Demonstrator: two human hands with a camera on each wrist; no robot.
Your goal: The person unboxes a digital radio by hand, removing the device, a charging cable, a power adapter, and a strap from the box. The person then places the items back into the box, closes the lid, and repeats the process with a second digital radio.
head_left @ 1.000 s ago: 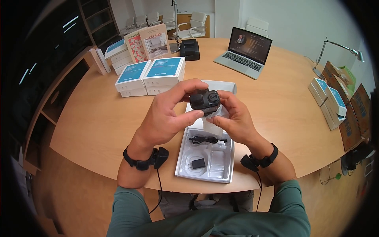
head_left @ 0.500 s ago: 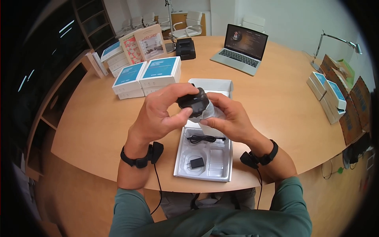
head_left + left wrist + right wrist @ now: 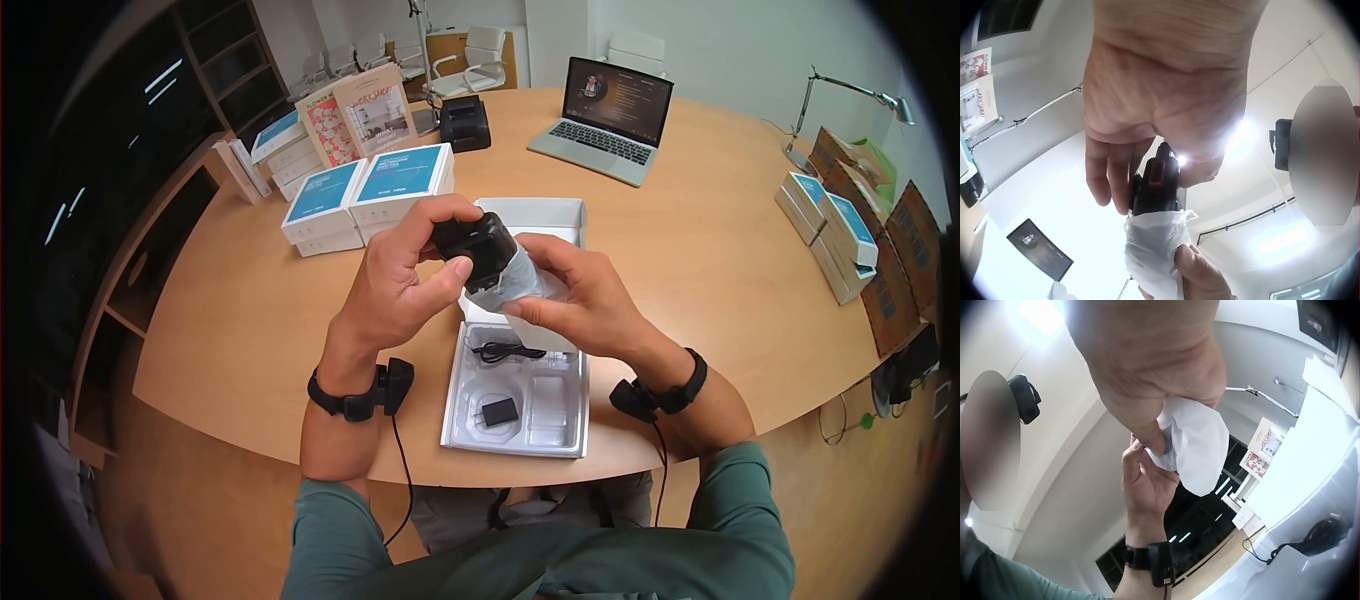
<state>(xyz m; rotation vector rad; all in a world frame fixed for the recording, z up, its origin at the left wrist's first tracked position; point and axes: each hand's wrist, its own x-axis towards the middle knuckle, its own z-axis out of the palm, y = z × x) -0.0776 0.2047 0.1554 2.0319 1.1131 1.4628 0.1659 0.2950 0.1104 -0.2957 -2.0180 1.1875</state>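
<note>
A black device (image 3: pixel 487 248) is held up over the open white box, its right part inside a thin white bag (image 3: pixel 522 280). The left hand (image 3: pixel 392 275) pinches the device between thumb and fingers at its left end. Thumb and fingers of the right hand (image 3: pixel 588 298) grip the bag. In the left wrist view the device (image 3: pixel 1155 187) pokes out of the bag (image 3: pixel 1155 250). The right wrist view shows the bag (image 3: pixel 1197 445) under the right hand (image 3: pixel 1154 375), with the device hidden. Below, the box's clear tray (image 3: pixel 549 386) holds a coiled black cable (image 3: pixel 508 351) and a black adapter (image 3: pixel 499 411).
Blue-and-white boxes (image 3: pixel 400 178) and upright books (image 3: pixel 376 112) stand at the back left, beside a black device stand (image 3: pixel 465 124). An open laptop (image 3: pixel 606 122) sits at the back. More boxes (image 3: pixel 828 235), a lamp (image 3: pixel 800 155) and cardboard (image 3: pixel 890 290) are on the right.
The left hand and the device have moved left and tilted. The bag now shows more plainly around the device's right part, still gripped by the right hand. The view has shifted slightly.
</note>
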